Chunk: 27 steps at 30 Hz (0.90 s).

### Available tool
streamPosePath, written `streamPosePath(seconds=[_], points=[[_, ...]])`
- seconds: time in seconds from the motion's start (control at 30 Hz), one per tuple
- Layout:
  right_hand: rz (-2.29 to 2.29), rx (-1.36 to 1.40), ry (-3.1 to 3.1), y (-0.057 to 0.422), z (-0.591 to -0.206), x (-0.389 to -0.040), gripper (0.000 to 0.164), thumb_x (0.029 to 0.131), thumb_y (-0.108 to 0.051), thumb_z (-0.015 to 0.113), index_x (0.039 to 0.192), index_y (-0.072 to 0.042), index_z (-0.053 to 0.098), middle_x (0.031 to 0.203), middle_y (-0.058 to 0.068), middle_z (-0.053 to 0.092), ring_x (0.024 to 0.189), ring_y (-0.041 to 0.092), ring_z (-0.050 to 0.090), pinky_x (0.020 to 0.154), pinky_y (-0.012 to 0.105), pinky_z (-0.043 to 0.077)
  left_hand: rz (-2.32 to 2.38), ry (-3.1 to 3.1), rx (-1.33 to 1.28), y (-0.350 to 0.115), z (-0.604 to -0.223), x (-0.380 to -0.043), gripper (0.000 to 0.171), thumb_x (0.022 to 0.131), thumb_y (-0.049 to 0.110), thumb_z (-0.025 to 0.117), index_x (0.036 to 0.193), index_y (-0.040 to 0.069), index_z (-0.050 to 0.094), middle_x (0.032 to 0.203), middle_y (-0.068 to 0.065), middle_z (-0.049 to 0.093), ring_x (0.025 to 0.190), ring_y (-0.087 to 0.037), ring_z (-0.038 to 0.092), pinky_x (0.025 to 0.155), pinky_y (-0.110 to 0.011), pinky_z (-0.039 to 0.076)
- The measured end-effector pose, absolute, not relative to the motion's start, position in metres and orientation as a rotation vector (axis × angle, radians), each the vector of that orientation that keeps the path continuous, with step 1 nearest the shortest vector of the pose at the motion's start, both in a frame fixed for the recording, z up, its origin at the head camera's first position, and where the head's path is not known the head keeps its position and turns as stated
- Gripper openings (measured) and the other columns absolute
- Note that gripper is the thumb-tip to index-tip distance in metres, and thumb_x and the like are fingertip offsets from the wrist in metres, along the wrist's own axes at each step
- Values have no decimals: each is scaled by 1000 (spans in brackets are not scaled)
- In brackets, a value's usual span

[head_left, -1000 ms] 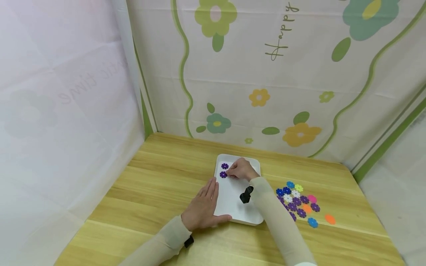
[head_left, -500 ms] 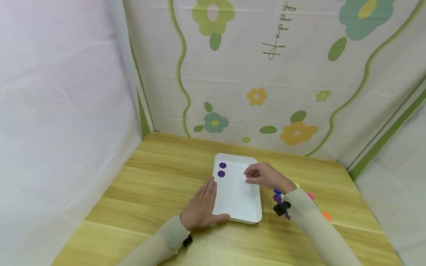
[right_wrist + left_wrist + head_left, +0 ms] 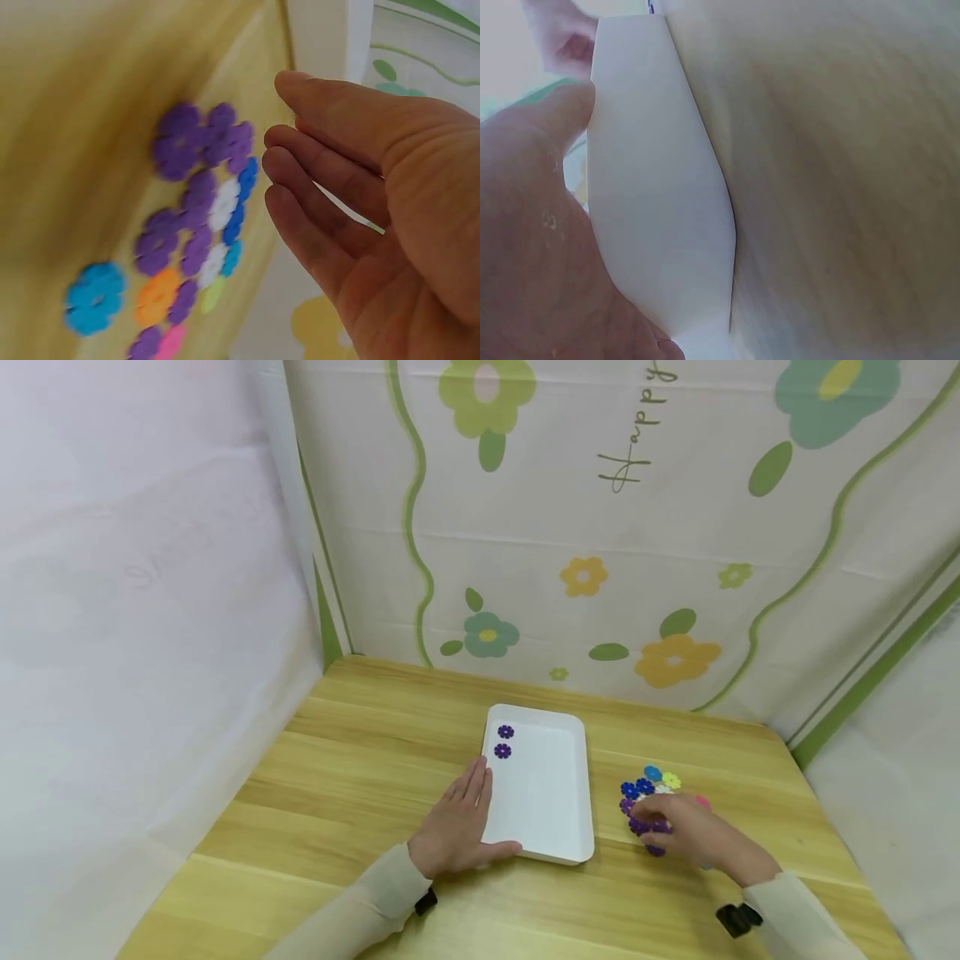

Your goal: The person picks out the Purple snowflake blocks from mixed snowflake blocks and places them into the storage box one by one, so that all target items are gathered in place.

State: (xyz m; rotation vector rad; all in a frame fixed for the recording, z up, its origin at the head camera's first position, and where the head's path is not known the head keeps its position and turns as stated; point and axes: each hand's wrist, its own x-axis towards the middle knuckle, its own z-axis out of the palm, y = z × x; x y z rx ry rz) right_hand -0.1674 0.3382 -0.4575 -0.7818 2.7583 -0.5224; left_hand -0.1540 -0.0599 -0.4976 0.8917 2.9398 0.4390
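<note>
My left hand (image 3: 455, 827) rests against the near left corner of a white tray (image 3: 540, 810), fingers straight along its left side and thumb at the front edge. In the left wrist view the thumb side touches the tray's outer wall (image 3: 656, 172). Two purple snowflake discs (image 3: 503, 751) lie inside the tray at its far left. Over the loose pile to the right hovers my right hand (image 3: 693, 831), with loosely bent fingers and nothing between them. In the right wrist view its fingertips are apart from the purple discs (image 3: 177, 142) on the table.
The pile mixes several colours, among them a light blue disc (image 3: 95, 298), an orange disc (image 3: 157, 297) and a yellow-green disc (image 3: 671, 780). Beneath everything is a wooden table (image 3: 375, 760). A flower-printed curtain (image 3: 525, 527) stands behind it, with further curtains at both sides.
My right hand has left the two discs in the tray and moved right, over the pile. The left hand stays against the tray.
</note>
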Motion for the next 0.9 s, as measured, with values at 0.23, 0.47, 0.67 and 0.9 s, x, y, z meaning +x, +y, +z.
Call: streamPosePath(seconds=[0.23,0.47,0.67,0.9], points=[[-506,-736,2879,360,-483,-148,33,88,-22,85,117,-9,77,109,1,79,95,18,74,82,37,65,447,2943,875,-58,-504,-155,118,95,81,49,164,-10,19,175,-29,10,165,-41,13,133,-51,25],[-436,-618,2968,358,-495,-141,35,88,-27,85,118,-12,77,113,0,78,103,24,74,88,43,64,431,2941,874,-58,-499,-155,118,95,80,51,163,-11,21,174,-30,12,164,-42,16,132,-51,28],[-613,-553,2893,363,-497,-147,32,87,-24,86,116,-12,78,103,-6,75,89,6,68,76,26,61,437,2948,867,-58,-507,-156,119,95,82,47,164,-10,19,175,-29,9,165,-41,13,133,-52,26],[-768,-703,2775,372,-493,-153,6,92,-23,83,92,-22,77,84,-13,66,72,-4,54,59,21,51,438,2950,851,-58,-512,-157,121,94,84,46,166,-7,14,177,-25,3,166,-37,7,134,-49,22]])
